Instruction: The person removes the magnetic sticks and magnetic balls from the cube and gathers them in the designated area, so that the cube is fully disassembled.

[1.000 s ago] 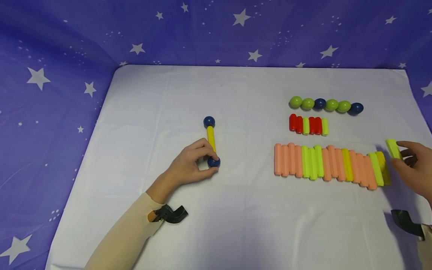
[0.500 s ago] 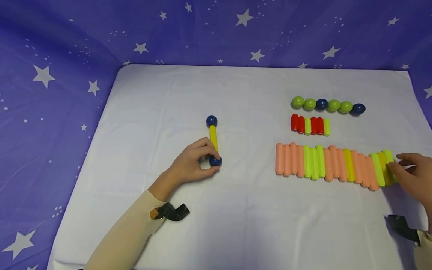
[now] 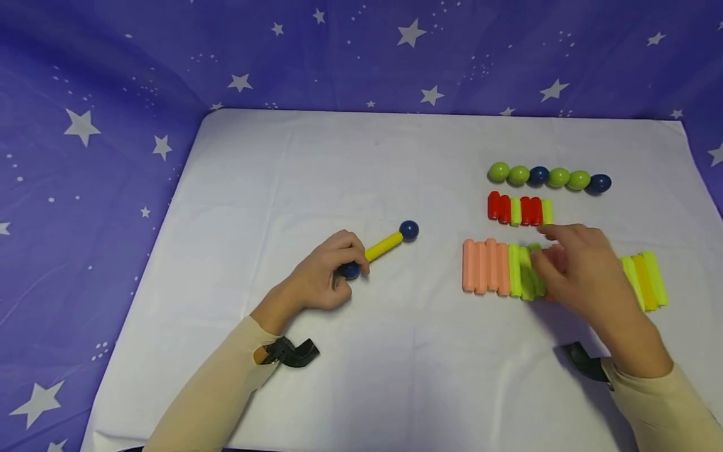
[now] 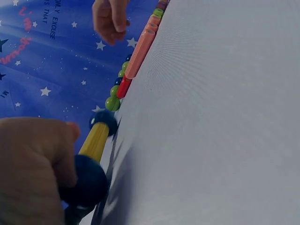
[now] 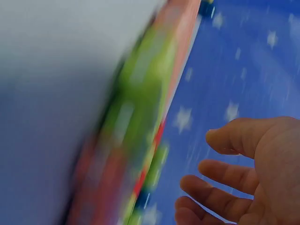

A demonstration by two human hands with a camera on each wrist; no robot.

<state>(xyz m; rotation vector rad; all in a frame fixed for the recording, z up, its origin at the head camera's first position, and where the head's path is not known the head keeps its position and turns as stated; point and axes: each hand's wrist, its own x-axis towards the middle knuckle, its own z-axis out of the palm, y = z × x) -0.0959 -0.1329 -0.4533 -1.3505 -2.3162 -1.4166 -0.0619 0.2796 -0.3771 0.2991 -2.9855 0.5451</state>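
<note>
My left hand grips a blue ball at the near end of a yellow rod. The rod's far end carries a second blue ball. In the left wrist view the fingers curl over the nearer ball. My right hand hovers over a long row of sticks, hiding its middle part. Salmon sticks show at the row's left, and lime sticks with a yellow stick at its right end. Its fingers are spread and relaxed, holding nothing, in the right wrist view.
Behind the long row lies a short row of red sticks and lime sticks. Farther back, green balls and blue balls form a line. A white cloth covers the table, and a purple starry curtain hangs around it.
The right hand has laid a lime stick at the row's right end, let go and moved left. The rod with blue balls has swung clockwise, its far ball now right and nearer.
</note>
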